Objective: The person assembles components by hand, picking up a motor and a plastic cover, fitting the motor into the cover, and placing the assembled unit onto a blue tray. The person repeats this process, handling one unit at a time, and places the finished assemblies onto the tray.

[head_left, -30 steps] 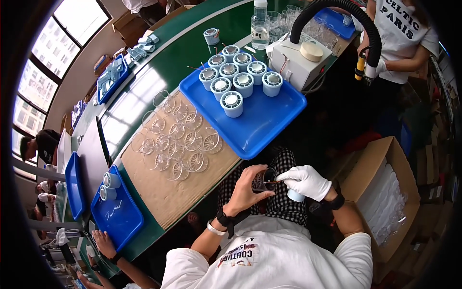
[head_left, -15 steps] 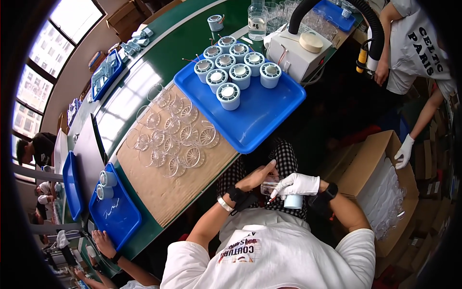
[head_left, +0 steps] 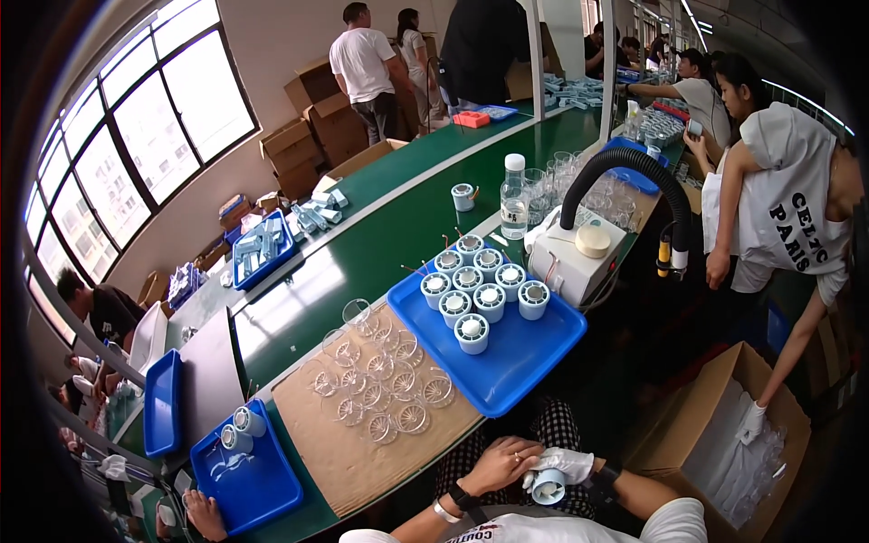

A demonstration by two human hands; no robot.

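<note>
Low over my lap, in front of the tray's near corner, my two hands meet. My right hand (head_left: 566, 462), in a white glove, is closed on a light blue round housing (head_left: 549, 489), whose end with pale inner parts faces up toward me. My bare left hand (head_left: 505, 463) is closed against the gloved fingers; whatever lies in its grip is hidden. Ahead, a blue tray (head_left: 507, 380) carries several similar light blue housings (head_left: 472, 333) with round silvery centres. Clear plastic cups (head_left: 414, 418) with spoked bases stand on a cardboard sheet (head_left: 317, 471) to the left.
A white machine (head_left: 575, 258) with a black hose (head_left: 625, 158) stands behind the tray, near a clear bottle (head_left: 514, 204). At right, a co-worker's gloved hand (head_left: 751, 422) reaches into a carton (head_left: 674, 452). Another person's hand (head_left: 205, 514) rests by the left blue tray (head_left: 272, 493).
The view has tilted up, so everything sits lower in it. The housing has turned its end upward, and the clear cup between my hands no longer shows. The co-worker's glove has moved into the carton.
</note>
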